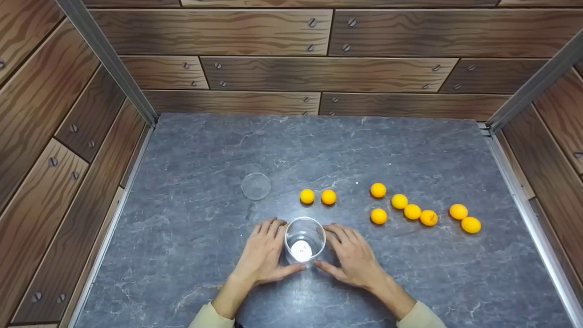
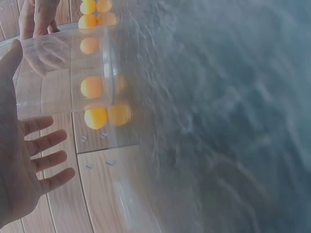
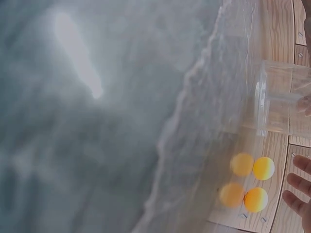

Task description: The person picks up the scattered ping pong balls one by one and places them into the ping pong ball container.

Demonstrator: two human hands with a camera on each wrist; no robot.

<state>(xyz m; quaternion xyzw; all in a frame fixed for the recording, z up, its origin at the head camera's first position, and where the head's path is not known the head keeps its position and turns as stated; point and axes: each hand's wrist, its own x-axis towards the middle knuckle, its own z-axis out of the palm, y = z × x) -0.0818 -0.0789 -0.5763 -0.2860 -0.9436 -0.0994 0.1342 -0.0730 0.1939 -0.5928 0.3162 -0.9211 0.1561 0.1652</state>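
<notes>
A clear cylindrical jar (image 1: 305, 237) stands upright on the table, its round opening facing up, between the two hands. My left hand (image 1: 263, 255) is at its left side with straight, spread fingers; in the left wrist view the fingers (image 2: 48, 143) extend beside the jar wall (image 2: 58, 73). On the right side my right hand (image 1: 353, 257) mirrors it, fingers loosely extended and thumb near the jar's front. Both thumbs point toward each other at the near side of the jar. Two orange ping-pong balls (image 1: 307, 196) lie just beyond it.
Several more orange ping-pong balls (image 1: 412, 211) are scattered to the right on the grey marbled table (image 1: 205, 150). A clear round lid (image 1: 256, 186) lies flat to the back left. Wood-patterned walls (image 1: 273, 73) enclose the table at the back and both sides.
</notes>
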